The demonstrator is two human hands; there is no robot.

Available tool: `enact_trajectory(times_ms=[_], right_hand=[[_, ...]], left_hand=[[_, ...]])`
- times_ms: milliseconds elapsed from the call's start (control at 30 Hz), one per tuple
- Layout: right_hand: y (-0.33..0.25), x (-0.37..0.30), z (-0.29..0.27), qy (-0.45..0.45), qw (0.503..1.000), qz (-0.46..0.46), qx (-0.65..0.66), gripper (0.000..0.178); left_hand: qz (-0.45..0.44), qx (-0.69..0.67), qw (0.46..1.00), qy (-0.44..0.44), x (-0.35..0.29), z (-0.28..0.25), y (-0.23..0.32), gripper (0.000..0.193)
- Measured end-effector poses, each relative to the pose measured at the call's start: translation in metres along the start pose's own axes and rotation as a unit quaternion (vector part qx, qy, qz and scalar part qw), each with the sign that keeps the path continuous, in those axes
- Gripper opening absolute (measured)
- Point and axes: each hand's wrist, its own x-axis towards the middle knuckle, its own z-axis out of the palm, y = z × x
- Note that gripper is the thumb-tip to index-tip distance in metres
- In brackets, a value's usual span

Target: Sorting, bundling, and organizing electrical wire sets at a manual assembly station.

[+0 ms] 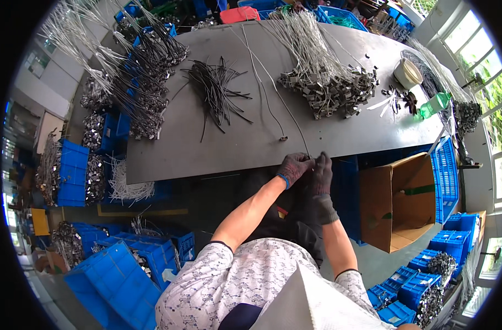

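Both my hands wear dark grey knitted gloves and meet at the table's near edge. My left hand [296, 167] pinches the near end of a thin grey cable [303, 138], which runs away across the metal table [207, 157]. Right beside it, my right hand [322, 179] has its fingers closed at the same cable end. Whatever lies between the fingertips is too small and covered to make out. A second strand ends in a small metal connector [284, 138] lying on the table just beyond my left hand.
A large bundle of cables with metal connectors [333, 91] lies at the far right, black tubes [215, 91] at the left. Near the right edge are a green bottle [435, 104] and a pale bowl [407, 73]. An open cardboard box [377, 209] and blue crates [119, 286] stand around.
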Motion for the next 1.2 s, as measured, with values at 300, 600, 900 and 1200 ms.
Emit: enact_trajectory(times_ms=[300,600,900,1200], right_hand=[[-0.041,0.071,0.073,-0.097,0.988,-0.033,-0.117,0.051],[-0.001,0.215,0.057,-0.018,0.949,-0.072,-0.306,0.049],[0.056,0.191,-0.013,0.002,0.985,0.17,-0.029,0.035],[0.129,-0.051,-0.155,-0.112,0.931,-0.076,-0.338,0.03]], left_hand=[[0.024,0.277,0.959,0.053,0.064,-0.096,0.027,0.027],[-0.224,0.5,0.792,0.271,0.11,-0.218,0.032,0.053],[-0.199,0.589,0.773,0.125,0.162,-0.215,-0.025,0.036],[-0.209,-0.074,0.949,0.225,0.071,-0.201,-0.031,0.016]])
